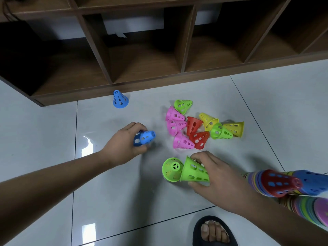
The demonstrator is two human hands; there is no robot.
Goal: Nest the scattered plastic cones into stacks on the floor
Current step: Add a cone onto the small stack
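My left hand (124,144) grips a blue cone (144,137) lying on its side just above the floor, tip pointing right. My right hand (218,176) holds a green cone (194,171) on its side, its tip end against a second green cone (172,169) whose open mouth faces the camera. Another blue cone (120,99) stands upright near the shelf. A scattered heap of pink (174,121), red (194,129), yellow (234,127) and green (182,105) cones lies on the tiles between my hands and the shelf.
A brown wooden shelf unit (142,82) with open compartments runs along the back. At the right edge, a red cone (280,183) and a blue cone (312,181) lie on a stack of multicoloured discs (305,205). A foot in a dark slipper (213,231) is at the bottom.
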